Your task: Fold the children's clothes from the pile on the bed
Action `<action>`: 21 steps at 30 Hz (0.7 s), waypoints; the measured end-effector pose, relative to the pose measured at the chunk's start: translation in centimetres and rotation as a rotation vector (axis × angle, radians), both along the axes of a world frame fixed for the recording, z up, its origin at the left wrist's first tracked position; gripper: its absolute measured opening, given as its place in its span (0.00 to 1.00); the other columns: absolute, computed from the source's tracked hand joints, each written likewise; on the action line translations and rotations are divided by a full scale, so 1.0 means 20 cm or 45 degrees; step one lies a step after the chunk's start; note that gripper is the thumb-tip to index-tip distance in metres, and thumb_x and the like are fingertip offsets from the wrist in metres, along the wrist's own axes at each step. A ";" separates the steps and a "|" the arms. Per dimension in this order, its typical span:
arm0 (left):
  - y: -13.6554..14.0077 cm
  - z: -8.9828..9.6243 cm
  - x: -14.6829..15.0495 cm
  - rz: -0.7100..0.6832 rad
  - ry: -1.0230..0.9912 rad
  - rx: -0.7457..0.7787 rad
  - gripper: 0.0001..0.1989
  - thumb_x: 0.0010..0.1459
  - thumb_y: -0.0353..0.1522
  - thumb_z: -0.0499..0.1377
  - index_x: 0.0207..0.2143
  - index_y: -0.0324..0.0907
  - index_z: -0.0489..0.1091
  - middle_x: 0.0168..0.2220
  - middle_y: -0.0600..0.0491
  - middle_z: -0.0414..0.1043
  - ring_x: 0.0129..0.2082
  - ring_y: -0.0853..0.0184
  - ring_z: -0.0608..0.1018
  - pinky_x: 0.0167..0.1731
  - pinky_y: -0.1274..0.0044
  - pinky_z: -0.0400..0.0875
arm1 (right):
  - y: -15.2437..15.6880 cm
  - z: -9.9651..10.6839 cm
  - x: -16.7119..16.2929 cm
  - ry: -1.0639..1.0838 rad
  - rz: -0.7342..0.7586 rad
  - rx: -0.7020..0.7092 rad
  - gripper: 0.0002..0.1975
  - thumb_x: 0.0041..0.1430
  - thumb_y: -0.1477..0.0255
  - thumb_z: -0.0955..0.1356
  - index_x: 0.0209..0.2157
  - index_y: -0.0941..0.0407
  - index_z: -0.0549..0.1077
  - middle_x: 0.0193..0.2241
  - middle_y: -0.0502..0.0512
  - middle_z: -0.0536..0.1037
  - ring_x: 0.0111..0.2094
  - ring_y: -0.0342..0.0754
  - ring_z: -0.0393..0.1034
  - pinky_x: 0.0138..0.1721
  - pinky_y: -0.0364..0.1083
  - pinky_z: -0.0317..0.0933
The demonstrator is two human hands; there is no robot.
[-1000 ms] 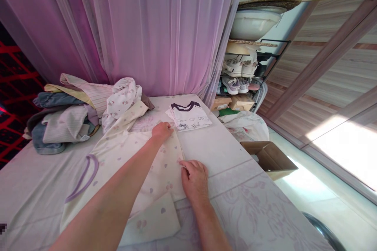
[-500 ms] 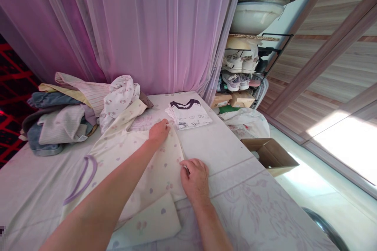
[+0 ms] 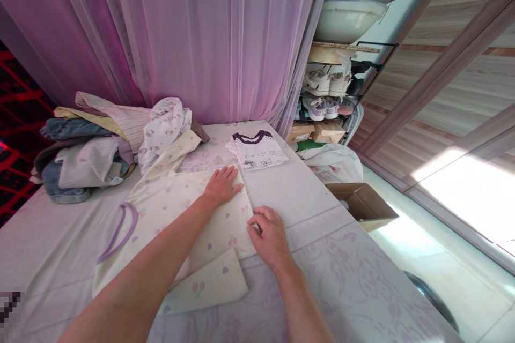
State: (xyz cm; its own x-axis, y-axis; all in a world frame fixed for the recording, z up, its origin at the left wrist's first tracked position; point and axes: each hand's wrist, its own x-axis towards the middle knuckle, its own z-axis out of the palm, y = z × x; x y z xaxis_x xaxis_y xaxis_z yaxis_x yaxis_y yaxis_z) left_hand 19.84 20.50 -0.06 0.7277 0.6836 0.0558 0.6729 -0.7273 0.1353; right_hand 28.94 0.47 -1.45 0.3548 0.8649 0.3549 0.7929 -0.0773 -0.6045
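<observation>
Before the far purple curtain (image 3: 209, 37), a cream shirt (image 3: 163, 208) lies spread on the pale cloth (image 3: 341, 268). Your left hand (image 3: 221, 186) rests flat on it, fingers together, thumb apart; your right hand (image 3: 269, 231) curls at the shirt's right edge, whether clamped you cannot tell. Rightward, cloth stretches to its edge, a cardboard box (image 3: 372, 199) beyond.

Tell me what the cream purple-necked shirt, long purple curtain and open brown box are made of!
Cream shirt: matte cloth, maybe cotton; it lies limp.
Purple curtain: thin, faintly shiny fabric, perhaps polyester; it hangs in folds.
Open box: probably cardboard, dull, with stiff straight walls.
</observation>
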 end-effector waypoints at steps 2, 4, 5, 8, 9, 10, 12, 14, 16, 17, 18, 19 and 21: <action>-0.04 0.02 -0.01 -0.001 -0.013 0.054 0.27 0.65 0.43 0.46 0.63 0.43 0.57 0.65 0.46 0.55 0.65 0.54 0.57 0.63 0.61 0.49 | -0.05 0.00 0.03 -0.016 0.057 -0.031 0.05 0.50 0.75 0.68 0.29 0.52 0.76 0.44 0.55 0.75 0.53 0.54 0.62 0.55 0.53 0.54; -0.10 0.04 -0.06 -0.054 0.017 0.047 0.26 0.65 0.43 0.46 0.62 0.43 0.58 0.65 0.45 0.56 0.65 0.54 0.58 0.62 0.61 0.50 | -0.11 0.00 0.05 -0.031 0.093 -0.070 0.05 0.50 0.74 0.69 0.31 0.51 0.76 0.47 0.55 0.74 0.56 0.55 0.60 0.56 0.55 0.53; -0.14 0.05 -0.09 -0.119 0.043 0.013 0.27 0.65 0.44 0.46 0.62 0.43 0.58 0.65 0.45 0.55 0.65 0.54 0.57 0.62 0.61 0.50 | -0.14 0.00 0.06 -0.039 0.114 -0.085 0.05 0.50 0.73 0.69 0.31 0.51 0.76 0.48 0.55 0.74 0.57 0.55 0.59 0.57 0.56 0.53; -0.28 0.06 -0.23 -0.373 0.097 -0.114 0.34 0.62 0.52 0.45 0.65 0.44 0.53 0.68 0.44 0.47 0.67 0.53 0.52 0.63 0.59 0.47 | -0.18 0.01 0.07 -0.062 0.174 -0.101 0.02 0.51 0.72 0.69 0.29 0.51 0.75 0.49 0.55 0.74 0.57 0.55 0.60 0.57 0.57 0.53; -0.32 0.06 -0.29 -0.426 0.107 -0.142 0.36 0.61 0.54 0.45 0.65 0.45 0.52 0.68 0.44 0.45 0.67 0.53 0.51 0.63 0.58 0.46 | -0.19 0.01 0.07 -0.071 0.180 -0.098 0.02 0.52 0.72 0.69 0.28 0.51 0.75 0.49 0.55 0.74 0.57 0.55 0.60 0.56 0.57 0.53; -0.35 0.06 -0.35 -0.456 0.113 -0.163 0.38 0.60 0.56 0.45 0.66 0.45 0.51 0.69 0.44 0.44 0.67 0.52 0.50 0.63 0.58 0.45 | -0.19 0.00 0.07 -0.080 0.180 -0.092 0.02 0.52 0.71 0.69 0.28 0.52 0.75 0.49 0.55 0.74 0.57 0.56 0.60 0.56 0.57 0.54; -0.40 0.06 -0.46 -0.451 0.113 -0.199 0.38 0.59 0.56 0.45 0.66 0.46 0.51 0.69 0.44 0.44 0.67 0.52 0.50 0.63 0.58 0.45 | -0.19 0.00 0.07 -0.096 0.166 -0.067 0.02 0.53 0.71 0.69 0.28 0.52 0.75 0.49 0.56 0.75 0.56 0.56 0.61 0.56 0.57 0.54; -0.42 0.06 -0.56 -0.418 0.092 -0.241 0.36 0.60 0.55 0.46 0.64 0.48 0.54 0.68 0.44 0.47 0.66 0.53 0.53 0.62 0.59 0.48 | -0.18 -0.02 0.06 -0.112 0.145 -0.025 0.03 0.54 0.70 0.68 0.29 0.52 0.75 0.48 0.56 0.75 0.55 0.55 0.63 0.56 0.56 0.55; -0.43 0.06 -0.67 -0.379 0.072 -0.277 0.32 0.61 0.52 0.49 0.63 0.49 0.57 0.67 0.46 0.50 0.65 0.53 0.56 0.62 0.59 0.50 | -0.18 -0.03 0.06 -0.131 0.115 0.027 0.04 0.54 0.70 0.68 0.32 0.52 0.75 0.46 0.56 0.76 0.53 0.54 0.65 0.55 0.55 0.56; -0.44 0.06 -0.73 -0.359 0.060 -0.286 0.31 0.61 0.51 0.50 0.63 0.49 0.58 0.67 0.46 0.51 0.65 0.53 0.57 0.61 0.59 0.51 | -0.18 -0.03 0.06 -0.142 0.099 0.048 0.05 0.55 0.70 0.67 0.34 0.52 0.76 0.46 0.56 0.77 0.52 0.54 0.66 0.55 0.55 0.56; -0.45 0.06 -0.78 -0.339 0.045 -0.294 0.30 0.61 0.49 0.51 0.62 0.50 0.59 0.67 0.47 0.50 0.65 0.53 0.57 0.61 0.58 0.51 | -0.19 -0.03 0.06 -0.154 0.083 0.063 0.06 0.55 0.70 0.67 0.34 0.52 0.76 0.45 0.56 0.77 0.52 0.53 0.66 0.55 0.55 0.57; -0.46 0.06 -0.84 -0.321 0.022 -0.305 0.29 0.60 0.48 0.52 0.62 0.51 0.59 0.67 0.47 0.50 0.65 0.52 0.56 0.61 0.57 0.51 | -0.19 -0.04 0.06 -0.166 0.068 0.070 0.06 0.55 0.70 0.66 0.33 0.52 0.76 0.44 0.56 0.77 0.51 0.53 0.67 0.54 0.54 0.57; -0.49 0.08 -0.94 -0.280 -0.045 -0.352 0.25 0.61 0.46 0.53 0.59 0.52 0.64 0.66 0.48 0.53 0.65 0.52 0.57 0.61 0.56 0.50 | -0.19 -0.04 0.07 -0.184 0.042 0.072 0.07 0.56 0.71 0.65 0.29 0.52 0.75 0.42 0.56 0.78 0.50 0.52 0.67 0.53 0.53 0.58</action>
State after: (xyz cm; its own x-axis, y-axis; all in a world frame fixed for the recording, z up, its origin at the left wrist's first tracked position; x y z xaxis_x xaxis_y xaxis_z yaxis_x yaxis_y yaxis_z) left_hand 0.95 10.73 1.44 0.8602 0.5034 -0.0820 0.4956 -0.7870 0.3676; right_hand 30.26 -3.36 -2.32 0.2684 0.8524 0.4488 0.8736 -0.0190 -0.4863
